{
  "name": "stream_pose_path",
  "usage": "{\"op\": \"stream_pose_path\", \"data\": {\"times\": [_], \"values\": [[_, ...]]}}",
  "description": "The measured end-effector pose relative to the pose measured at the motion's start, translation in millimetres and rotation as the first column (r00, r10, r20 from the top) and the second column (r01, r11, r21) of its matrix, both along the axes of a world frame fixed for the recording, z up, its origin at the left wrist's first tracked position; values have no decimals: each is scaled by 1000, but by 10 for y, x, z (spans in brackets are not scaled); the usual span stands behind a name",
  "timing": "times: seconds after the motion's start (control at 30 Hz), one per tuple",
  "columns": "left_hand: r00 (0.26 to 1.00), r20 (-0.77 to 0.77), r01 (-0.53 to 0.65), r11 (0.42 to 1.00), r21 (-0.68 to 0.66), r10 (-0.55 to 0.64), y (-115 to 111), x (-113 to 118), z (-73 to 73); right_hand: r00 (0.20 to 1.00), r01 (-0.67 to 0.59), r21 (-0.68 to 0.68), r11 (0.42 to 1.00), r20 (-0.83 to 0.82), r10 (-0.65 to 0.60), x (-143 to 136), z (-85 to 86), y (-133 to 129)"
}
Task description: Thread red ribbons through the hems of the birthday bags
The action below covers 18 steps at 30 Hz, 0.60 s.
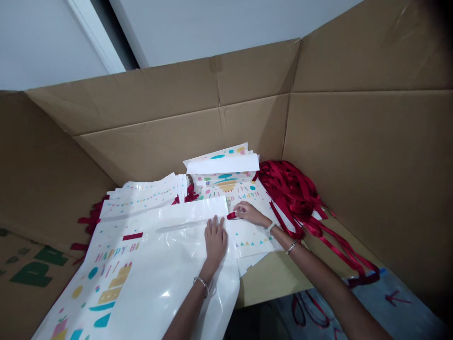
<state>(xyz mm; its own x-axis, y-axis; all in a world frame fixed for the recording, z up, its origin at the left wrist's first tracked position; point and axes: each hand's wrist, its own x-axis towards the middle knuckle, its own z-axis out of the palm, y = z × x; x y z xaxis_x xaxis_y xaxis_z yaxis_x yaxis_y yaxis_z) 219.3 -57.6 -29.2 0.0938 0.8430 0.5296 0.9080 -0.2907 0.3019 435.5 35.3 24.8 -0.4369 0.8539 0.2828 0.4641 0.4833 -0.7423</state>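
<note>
My left hand (pixel 215 240) lies with its fingers spread flat on a white glossy sheet (pixel 177 264) that is partly turned over printed birthday sheets. Beside it, my right hand (pixel 248 212) pinches a short red ribbon (pixel 232 216) close to the sheet's upper right edge. Beneath the right hand is another printed sheet (pixel 247 233) with upside-down lettering and coloured triangles. A separate red strip (pixel 133 236) rests on the printed side at the left, above the letters "HAPPY BI". The tips of my right fingers partly hide the ribbon's end.
Tall cardboard walls (pixel 170 137) surround the work surface (pixel 272 278). A heap of red ribbon (pixel 290 189) sits at the right, its strands trailing toward the front right. Stacked printed sheets (pixel 141 191) with red ribbon ends stand at the left. A folded printed sheet (pixel 222 164) lies at the back.
</note>
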Motion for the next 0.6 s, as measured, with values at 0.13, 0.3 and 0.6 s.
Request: {"op": "stream_pose_path", "data": {"times": [0.13, 0.3, 0.6], "values": [[1000, 9, -4, 1000, 19, 3, -5, 6, 1, 959, 167, 59, 984, 224, -176, 63, -51, -265], [999, 1, -32, 999, 3, 32, -9, 29, -7, 846, 364, 127, 923, 370, -385, -80, -153, -711], [999, 39, -34, 999, 14, 33, -1, 35, -28, 765, 534, 92, 840, 370, -527, -391, -205, -937]]}}
